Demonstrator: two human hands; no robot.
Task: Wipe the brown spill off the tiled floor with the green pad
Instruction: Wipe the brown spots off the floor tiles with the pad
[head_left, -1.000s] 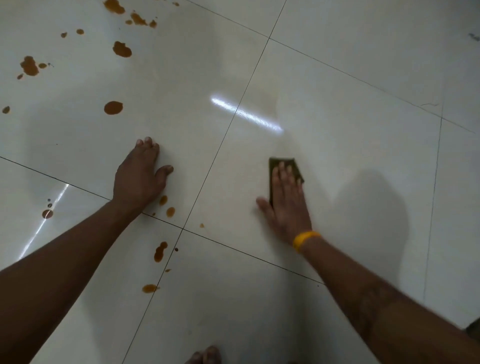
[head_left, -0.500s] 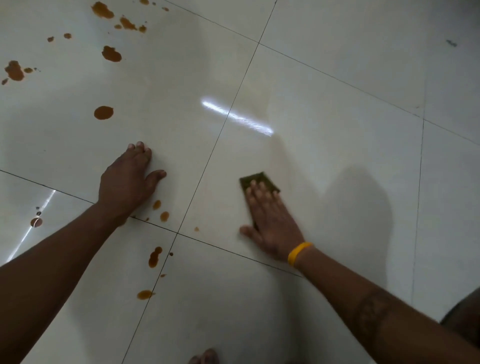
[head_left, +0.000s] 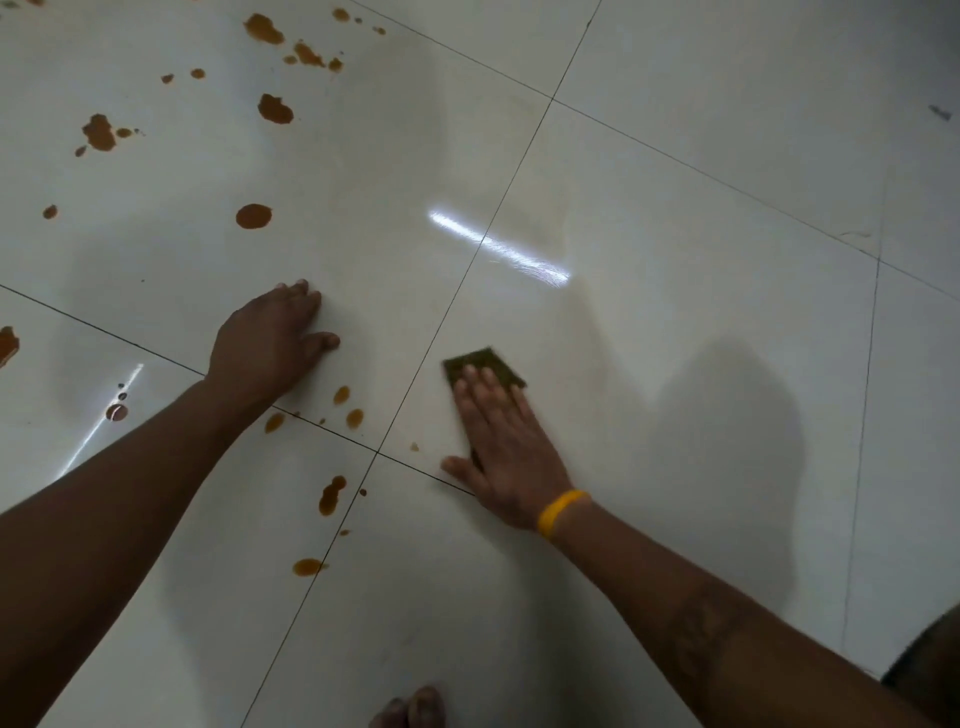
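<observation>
I look down at a pale, glossy tiled floor (head_left: 675, 260) crossed by thin dark grout lines. My right hand (head_left: 506, 449) lies flat, fingers straight and together, pressing the green pad (head_left: 480, 364) onto the tile just right of a grout line; only the pad's far edge shows past my fingertips. A yellow band (head_left: 561, 512) circles that wrist. My left hand (head_left: 267, 340) holds nothing, palm down and fingers extended on the neighbouring tile. The brown spill (head_left: 253, 215) is scattered in drops and blotches: many at the upper left, a few small ones between my hands, more along the grout line nearer me. Bare toes (head_left: 410, 709) show at the bottom edge.
</observation>
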